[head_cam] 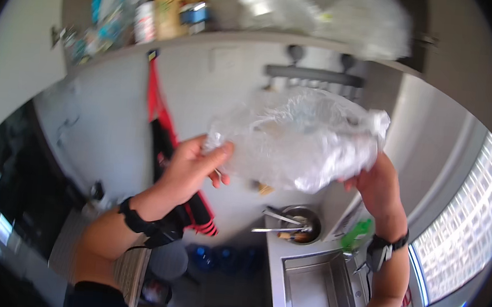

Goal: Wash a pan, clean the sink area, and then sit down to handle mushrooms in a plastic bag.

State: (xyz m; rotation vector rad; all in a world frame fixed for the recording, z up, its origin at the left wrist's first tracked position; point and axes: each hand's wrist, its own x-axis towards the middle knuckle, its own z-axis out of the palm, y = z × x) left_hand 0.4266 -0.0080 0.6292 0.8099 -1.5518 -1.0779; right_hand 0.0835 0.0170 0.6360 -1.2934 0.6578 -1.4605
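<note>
A crumpled clear plastic bag (291, 140) is stretched between my two hands, in front of the wall and below the open cabinet. My left hand (199, 160) pinches its left end, thumb on top. At the right end, my right hand (377, 182) grips the bag from behind and below, with its fingers partly hidden by the plastic. The bag looks thin and puffed up; blur hides whether anything is inside it. Both wrists wear black straps with small devices.
Above, the cabinet shelf (220, 41) carries more clear plastic bags (328, 18), a spray can (144, 22) and packages. A red and black apron (163, 146) hangs on the wall. Lower right are a steel sink (311, 286), a pot with utensils (303, 224) and a green bottle (357, 234).
</note>
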